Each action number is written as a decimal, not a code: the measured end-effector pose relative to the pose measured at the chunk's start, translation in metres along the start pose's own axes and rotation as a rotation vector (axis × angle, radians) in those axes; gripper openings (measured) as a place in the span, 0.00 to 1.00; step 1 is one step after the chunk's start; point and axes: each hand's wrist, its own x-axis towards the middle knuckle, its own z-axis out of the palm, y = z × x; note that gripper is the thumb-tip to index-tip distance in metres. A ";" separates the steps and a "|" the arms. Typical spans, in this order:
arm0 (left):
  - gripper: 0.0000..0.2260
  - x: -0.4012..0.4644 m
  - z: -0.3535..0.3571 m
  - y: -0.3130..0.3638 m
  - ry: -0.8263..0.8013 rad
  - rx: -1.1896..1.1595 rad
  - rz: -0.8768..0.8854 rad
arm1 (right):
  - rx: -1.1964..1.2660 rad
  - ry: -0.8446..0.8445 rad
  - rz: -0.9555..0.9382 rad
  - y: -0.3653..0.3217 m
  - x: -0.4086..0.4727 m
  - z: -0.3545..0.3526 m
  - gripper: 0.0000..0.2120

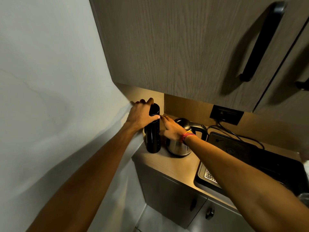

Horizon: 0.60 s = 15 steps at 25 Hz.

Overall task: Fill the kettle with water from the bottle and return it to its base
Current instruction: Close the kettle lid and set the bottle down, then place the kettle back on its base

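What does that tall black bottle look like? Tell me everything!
The bottle is a tall, glossy black cylinder with a flat black cap, shut. It stands upright on the wooden counter, near the wall corner, just left of the kettle. The left hand wraps around its top, and the right hand reaches in beside it. What it holds cannot be seen.

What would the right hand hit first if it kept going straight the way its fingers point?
Most likely the tall black cylindrical bottle: the right hand points left toward its upper body, fingertips almost touching. The left hand already grips the bottle's top. Depth is uncertain from one view.
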 end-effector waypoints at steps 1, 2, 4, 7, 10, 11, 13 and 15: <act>0.29 0.003 0.000 -0.001 -0.041 0.017 0.008 | 0.002 -0.012 -0.001 0.001 0.000 0.000 0.42; 0.29 0.005 -0.001 -0.003 -0.091 0.021 0.007 | -0.010 -0.028 -0.007 0.003 -0.001 0.000 0.43; 0.28 0.012 -0.004 -0.007 -0.194 0.012 -0.004 | -0.080 -0.056 -0.028 0.011 -0.004 -0.003 0.42; 0.34 0.017 -0.008 -0.005 -0.254 0.095 0.021 | -0.192 0.015 -0.070 0.033 -0.016 -0.011 0.41; 0.48 0.013 -0.010 0.005 -0.217 0.299 0.005 | -0.216 0.143 -0.047 0.065 -0.033 -0.028 0.41; 0.50 0.012 -0.008 0.012 -0.121 0.333 0.043 | -0.228 0.153 -0.010 0.078 -0.039 -0.034 0.42; 0.47 0.011 0.005 0.038 0.091 0.318 0.254 | -0.263 0.113 0.097 0.103 -0.050 -0.043 0.42; 0.41 0.011 0.028 0.070 0.059 0.162 0.464 | -0.260 0.018 0.227 0.118 -0.056 -0.047 0.40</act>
